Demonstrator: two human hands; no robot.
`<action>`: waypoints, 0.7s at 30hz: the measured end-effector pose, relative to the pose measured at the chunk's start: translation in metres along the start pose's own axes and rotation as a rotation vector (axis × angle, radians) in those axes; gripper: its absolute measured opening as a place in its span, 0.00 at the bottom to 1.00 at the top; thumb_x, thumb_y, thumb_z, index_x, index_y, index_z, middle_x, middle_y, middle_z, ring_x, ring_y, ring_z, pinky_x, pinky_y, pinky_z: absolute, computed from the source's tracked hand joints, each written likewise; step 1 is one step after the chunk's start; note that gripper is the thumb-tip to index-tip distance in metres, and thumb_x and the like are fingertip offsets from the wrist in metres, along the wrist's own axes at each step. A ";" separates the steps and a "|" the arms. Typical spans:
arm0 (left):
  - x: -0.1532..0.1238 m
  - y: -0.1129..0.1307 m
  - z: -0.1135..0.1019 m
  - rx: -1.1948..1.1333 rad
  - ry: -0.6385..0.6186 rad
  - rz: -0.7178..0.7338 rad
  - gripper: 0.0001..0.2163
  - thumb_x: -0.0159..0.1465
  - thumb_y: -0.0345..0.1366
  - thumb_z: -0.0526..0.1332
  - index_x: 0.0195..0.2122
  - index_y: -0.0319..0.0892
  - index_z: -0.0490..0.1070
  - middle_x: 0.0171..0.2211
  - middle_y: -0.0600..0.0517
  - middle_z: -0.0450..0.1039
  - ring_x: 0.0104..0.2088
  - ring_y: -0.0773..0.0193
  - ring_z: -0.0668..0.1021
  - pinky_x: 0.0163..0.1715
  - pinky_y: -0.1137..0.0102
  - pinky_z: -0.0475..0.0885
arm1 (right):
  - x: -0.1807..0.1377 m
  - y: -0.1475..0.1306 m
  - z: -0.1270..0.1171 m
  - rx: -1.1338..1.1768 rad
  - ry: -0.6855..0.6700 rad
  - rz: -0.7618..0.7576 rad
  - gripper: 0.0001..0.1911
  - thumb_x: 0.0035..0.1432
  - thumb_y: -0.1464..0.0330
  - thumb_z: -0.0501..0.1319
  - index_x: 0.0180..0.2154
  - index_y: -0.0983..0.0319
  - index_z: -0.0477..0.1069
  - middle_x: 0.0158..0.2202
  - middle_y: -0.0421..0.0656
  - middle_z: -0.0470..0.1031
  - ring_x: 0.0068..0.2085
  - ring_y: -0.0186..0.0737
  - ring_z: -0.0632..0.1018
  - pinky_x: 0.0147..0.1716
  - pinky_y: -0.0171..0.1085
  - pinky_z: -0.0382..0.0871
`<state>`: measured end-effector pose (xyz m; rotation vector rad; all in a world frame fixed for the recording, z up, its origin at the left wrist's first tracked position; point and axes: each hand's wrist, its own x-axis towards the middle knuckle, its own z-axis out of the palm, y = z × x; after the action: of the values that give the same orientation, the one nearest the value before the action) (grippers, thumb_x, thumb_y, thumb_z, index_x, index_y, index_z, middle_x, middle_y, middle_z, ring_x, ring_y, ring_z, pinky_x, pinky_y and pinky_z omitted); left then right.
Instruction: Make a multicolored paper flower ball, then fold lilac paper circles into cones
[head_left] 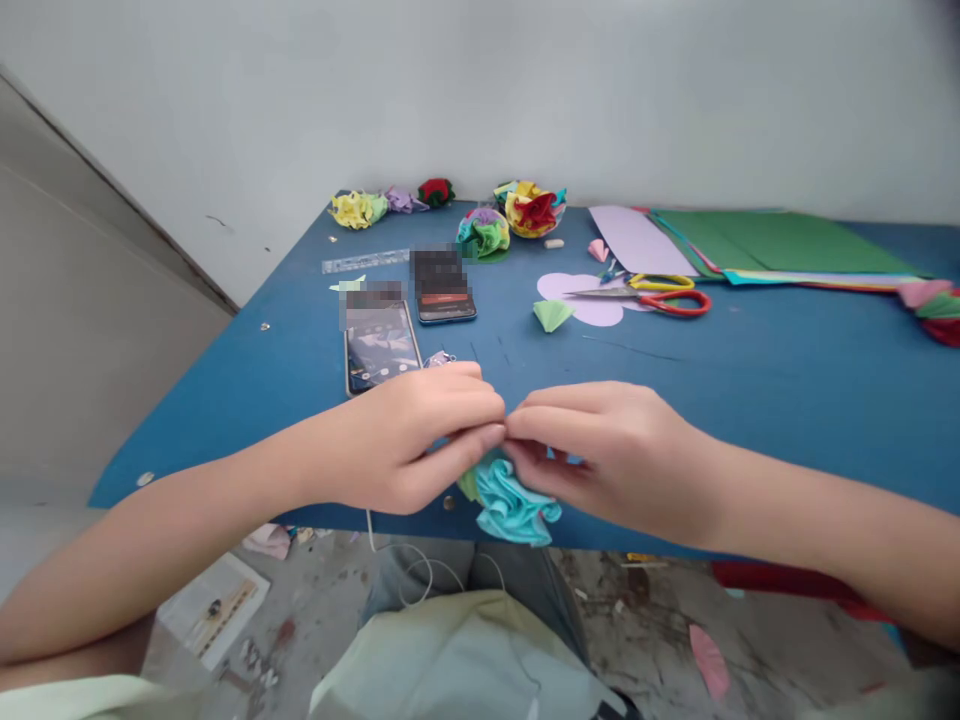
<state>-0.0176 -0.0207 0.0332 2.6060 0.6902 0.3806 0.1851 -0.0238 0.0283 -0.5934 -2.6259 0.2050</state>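
My left hand (409, 435) and my right hand (607, 450) meet fingertip to fingertip over the near edge of the blue table (750, 400). Both are closed in a pinch on a crumpled turquoise paper flower (514, 505) that hangs just below the fingers; a bit of green paper shows at its left side. The exact fold under the fingers is hidden.
Two phones (379, 345) (442, 285) lie ahead left, with a clear ruler (365, 262) behind. Scissors (652, 295) rest on a lilac paper cutout. A folded green piece (553, 314) lies nearby. Finished paper flowers (532, 208) line the far edge. Coloured paper sheets (772, 245) lie far right.
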 end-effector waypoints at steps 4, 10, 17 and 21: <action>0.002 0.003 -0.002 0.015 -0.102 -0.120 0.12 0.67 0.33 0.43 0.26 0.41 0.56 0.24 0.54 0.61 0.26 0.69 0.64 0.29 0.71 0.62 | -0.006 -0.008 0.006 -0.395 -0.004 -0.146 0.14 0.56 0.79 0.49 0.22 0.65 0.65 0.20 0.41 0.62 0.22 0.33 0.60 0.21 0.34 0.53; -0.002 -0.007 0.010 0.558 0.144 0.288 0.08 0.63 0.25 0.48 0.31 0.38 0.64 0.29 0.48 0.66 0.31 0.63 0.66 0.33 0.67 0.66 | 0.001 0.005 -0.010 -0.062 -0.120 0.017 0.09 0.58 0.75 0.53 0.27 0.66 0.68 0.24 0.40 0.68 0.24 0.29 0.66 0.24 0.30 0.59; -0.002 -0.011 0.013 0.587 0.281 0.357 0.05 0.62 0.27 0.51 0.32 0.37 0.65 0.28 0.46 0.66 0.30 0.61 0.67 0.31 0.65 0.67 | 0.002 0.009 -0.011 -0.183 -0.050 -0.122 0.11 0.60 0.74 0.51 0.27 0.65 0.68 0.24 0.40 0.67 0.24 0.30 0.65 0.23 0.31 0.58; 0.001 -0.007 0.013 0.375 0.244 0.138 0.06 0.63 0.27 0.49 0.32 0.37 0.64 0.27 0.48 0.64 0.28 0.64 0.65 0.31 0.66 0.67 | -0.002 0.003 0.002 -0.581 0.072 -0.250 0.12 0.60 0.77 0.48 0.28 0.67 0.68 0.22 0.41 0.65 0.24 0.34 0.64 0.23 0.36 0.57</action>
<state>-0.0146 -0.0189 0.0190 3.0051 0.7211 0.6777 0.1870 -0.0220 0.0252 -0.4277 -2.6455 -0.6606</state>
